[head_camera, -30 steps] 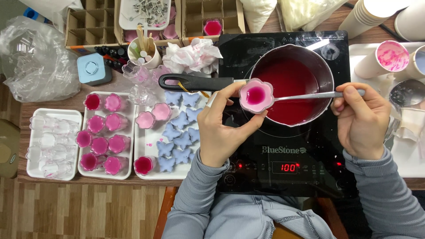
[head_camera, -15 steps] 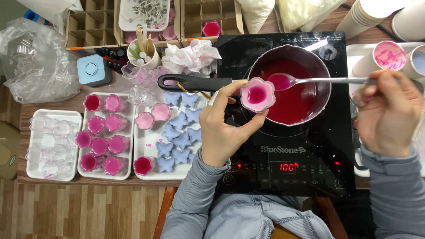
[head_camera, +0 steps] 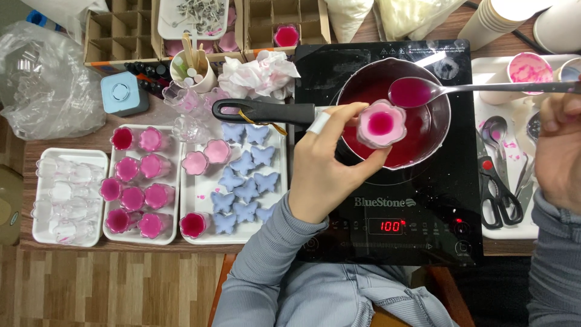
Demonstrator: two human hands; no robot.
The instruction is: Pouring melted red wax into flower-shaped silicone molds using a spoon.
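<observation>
- Flower-shaped cup (head_camera: 381, 123): pale pink rim, hot magenta centre.
- Spoon (head_camera: 423, 91): silver, carrying purple-pink liquid.
- Pot (head_camera: 440, 115): deep red liquid, black handle.
- Butterfly shapes (head_camera: 247, 181): soft lavender-blue.
- Cooktop (head_camera: 423, 206): glossy black, red digits.
- Scissors (head_camera: 496, 194): black handles, red pivot dot.

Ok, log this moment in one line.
left hand: holds flower cup over pot | right hand: holds spoon of pink liquid above cup
</observation>
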